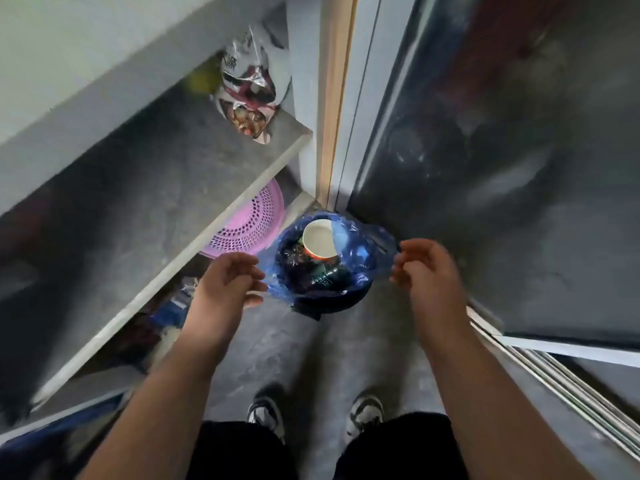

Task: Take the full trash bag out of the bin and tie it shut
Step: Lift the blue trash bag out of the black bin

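Observation:
A blue translucent trash bag (pixel 360 252) lines a small dark bin (pixel 322 303) on the floor in the corner. Inside the bag lie a white paper cup with an orange rim (pixel 319 238) and dark wrappers. My left hand (pixel 228 282) pinches the bag's left edge. My right hand (pixel 424 266) pinches the right edge, and the plastic is stretched wide between the two hands above the bin. The bag's mouth is open.
A grey shelf unit (pixel 194 216) stands at the left, with a pink perforated basket (pixel 249 220) on a lower shelf and a printed plastic bag of goods (pixel 251 95) higher up. A dark door or wall (pixel 502 150) is at the right. My feet (pixel 311 415) stand on the concrete floor.

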{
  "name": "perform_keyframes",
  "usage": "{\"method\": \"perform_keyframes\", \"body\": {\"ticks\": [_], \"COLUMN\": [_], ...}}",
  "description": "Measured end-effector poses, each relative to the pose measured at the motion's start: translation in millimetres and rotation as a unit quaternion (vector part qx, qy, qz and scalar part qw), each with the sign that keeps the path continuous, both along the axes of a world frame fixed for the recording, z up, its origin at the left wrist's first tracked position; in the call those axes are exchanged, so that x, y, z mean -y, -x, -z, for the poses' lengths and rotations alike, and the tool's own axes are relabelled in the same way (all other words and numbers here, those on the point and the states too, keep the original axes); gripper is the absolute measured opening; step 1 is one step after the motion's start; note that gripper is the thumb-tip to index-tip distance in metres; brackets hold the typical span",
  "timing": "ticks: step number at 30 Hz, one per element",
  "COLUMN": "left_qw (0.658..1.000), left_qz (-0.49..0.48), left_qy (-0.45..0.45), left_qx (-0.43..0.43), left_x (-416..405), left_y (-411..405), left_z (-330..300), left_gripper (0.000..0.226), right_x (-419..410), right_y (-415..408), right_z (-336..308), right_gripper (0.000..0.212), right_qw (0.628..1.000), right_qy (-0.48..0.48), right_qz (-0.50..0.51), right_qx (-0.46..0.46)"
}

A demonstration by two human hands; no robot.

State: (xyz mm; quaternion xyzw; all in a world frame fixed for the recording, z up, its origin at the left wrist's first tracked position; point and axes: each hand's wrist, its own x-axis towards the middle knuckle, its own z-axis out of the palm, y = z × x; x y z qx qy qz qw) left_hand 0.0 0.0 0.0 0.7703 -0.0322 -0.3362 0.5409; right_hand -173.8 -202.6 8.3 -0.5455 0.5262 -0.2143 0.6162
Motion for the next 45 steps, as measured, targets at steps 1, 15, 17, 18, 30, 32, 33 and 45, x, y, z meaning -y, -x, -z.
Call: {"method": "perform_keyframes", "body": {"ticks": [1,15,17,18,30,32,33,45], "left_qw": [1.0,0.936,0.906,0.897,0.899,0.917,0.937,0.981], "left_qz": [-0.009,0.118,0.127,0.118,0.147,0.113,0.087,-0.09], "left_qy": [-0.017,-0.226,-0.34,-0.381,-0.383,-0.331,-0.283,0.087], "left_qx": [0.013,0.242,0.218,0.189,0.154,0.19,0.187,0.151], "left_x": [4,51,50,47,29,32,34,52], "left_y": [-1,-58,-59,-59,-81,-84,-83,-61], "left_z": [21,193,205,209,231,228,226,187], "left_gripper": [0.031,0.031,0.05,0.06,0.06,0.048,0.04,0.022], "right_x": [3,93,92,88,99,105,107,94], "right_y": [-6,-54,-52,-49,-53,-55,-55,-74], "right_z": [21,202,209,213,233,234,236,196], "right_gripper": [0.039,0.056,0.063,0.068,0.08,0.067,0.06,0.022], "right_qw": [1.0,0.924,0.922,0.918,0.922,0.931,0.937,0.99], "right_qy": [0.019,0.177,0.131,0.1,-0.024,-0.031,-0.035,0.111], "right_qz": [-0.003,-0.138,-0.158,-0.171,-0.12,-0.099,-0.086,-0.052], "right_qx": [-0.015,-0.309,-0.327,-0.343,-0.366,-0.349,-0.338,0.074]}}
